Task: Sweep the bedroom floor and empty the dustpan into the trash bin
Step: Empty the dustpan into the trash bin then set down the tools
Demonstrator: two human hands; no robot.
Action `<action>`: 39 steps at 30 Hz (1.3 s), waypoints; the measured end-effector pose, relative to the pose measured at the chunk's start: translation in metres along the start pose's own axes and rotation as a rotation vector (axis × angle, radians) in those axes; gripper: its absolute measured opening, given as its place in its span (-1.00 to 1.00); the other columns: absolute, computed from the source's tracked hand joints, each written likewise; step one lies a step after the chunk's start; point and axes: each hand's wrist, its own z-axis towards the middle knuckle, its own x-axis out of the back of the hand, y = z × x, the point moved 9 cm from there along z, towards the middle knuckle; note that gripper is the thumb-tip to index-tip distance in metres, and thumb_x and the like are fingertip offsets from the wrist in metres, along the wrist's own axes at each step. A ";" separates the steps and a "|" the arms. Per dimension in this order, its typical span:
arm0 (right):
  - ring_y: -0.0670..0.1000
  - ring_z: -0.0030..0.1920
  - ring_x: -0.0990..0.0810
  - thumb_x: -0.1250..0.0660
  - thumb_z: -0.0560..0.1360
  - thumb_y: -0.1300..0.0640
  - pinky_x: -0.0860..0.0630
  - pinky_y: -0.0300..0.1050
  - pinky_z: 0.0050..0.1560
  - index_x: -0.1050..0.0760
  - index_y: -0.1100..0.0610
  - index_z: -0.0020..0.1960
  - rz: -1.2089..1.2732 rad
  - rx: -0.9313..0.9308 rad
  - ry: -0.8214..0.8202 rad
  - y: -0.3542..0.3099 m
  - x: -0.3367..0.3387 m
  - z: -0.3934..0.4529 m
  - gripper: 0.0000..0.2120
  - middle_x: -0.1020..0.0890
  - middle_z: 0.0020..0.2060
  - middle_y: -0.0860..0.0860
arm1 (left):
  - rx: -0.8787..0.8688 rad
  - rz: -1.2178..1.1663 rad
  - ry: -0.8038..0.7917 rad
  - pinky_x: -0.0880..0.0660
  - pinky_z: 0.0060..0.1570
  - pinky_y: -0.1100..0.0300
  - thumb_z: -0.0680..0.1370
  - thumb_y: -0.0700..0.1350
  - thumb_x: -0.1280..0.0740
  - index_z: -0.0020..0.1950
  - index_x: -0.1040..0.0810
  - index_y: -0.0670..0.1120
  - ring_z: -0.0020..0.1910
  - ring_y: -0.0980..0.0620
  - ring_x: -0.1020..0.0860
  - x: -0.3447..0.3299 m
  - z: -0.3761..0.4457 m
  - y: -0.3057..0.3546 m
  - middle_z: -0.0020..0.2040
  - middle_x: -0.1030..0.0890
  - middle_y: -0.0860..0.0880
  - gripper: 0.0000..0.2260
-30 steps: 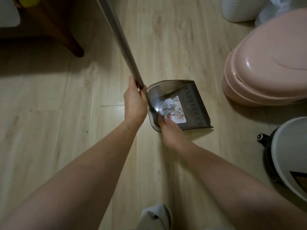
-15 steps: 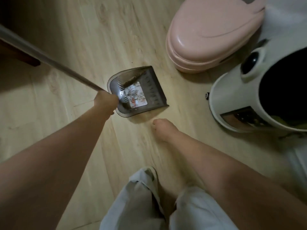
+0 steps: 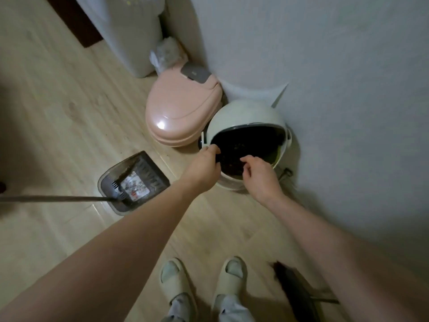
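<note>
Gripping the dark liner at the trash bin (image 3: 246, 117) rim with left hand (image 3: 204, 163) and right hand (image 3: 260, 175), fingers curled, while leaving the light, stiff, probably tippy dustpan (image 3: 148, 175) on the floor, best lifted by its long handle (image 3: 55, 198).

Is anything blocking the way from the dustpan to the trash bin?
Nothing on the floor does. The dustpan lies left of the open trash bin, with bare boards between them. Only the left hand and right hand are at the bin's front rim, and the left forearm crosses that gap.
</note>
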 end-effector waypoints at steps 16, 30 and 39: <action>0.09 0.36 -0.28 -0.17 0.57 0.21 -0.35 -0.01 0.34 -0.28 0.10 0.46 -0.156 0.080 0.029 0.021 0.065 0.080 -0.54 -0.31 0.37 0.05 | -0.128 0.036 0.031 -0.22 0.37 0.15 0.61 -0.22 -0.17 0.49 -0.26 -0.16 0.43 -0.08 -0.33 -0.007 0.072 0.066 0.48 -0.32 -0.13 -0.57; 0.06 0.27 -0.38 -0.20 0.49 0.31 -0.46 -0.05 0.21 -0.39 0.15 0.36 -0.199 0.129 -0.118 0.052 -0.005 0.000 -0.56 -0.38 0.27 0.03 | -0.103 0.045 -0.095 -0.06 0.52 0.02 0.64 -0.20 -0.15 0.58 0.00 -0.09 0.56 -0.09 0.01 -0.031 0.071 0.048 0.60 0.07 -0.08 -0.45; 0.12 0.23 -0.50 -0.15 0.54 0.21 -0.46 -0.09 0.17 -0.47 0.14 0.31 -0.054 -0.194 -0.259 0.083 -0.034 -0.040 -0.64 -0.53 0.23 0.11 | -0.075 0.172 -0.064 -0.40 0.24 0.05 0.59 -0.22 -0.17 0.41 -0.33 -0.22 0.32 -0.15 -0.40 -0.028 0.052 0.052 0.39 -0.39 -0.20 -0.62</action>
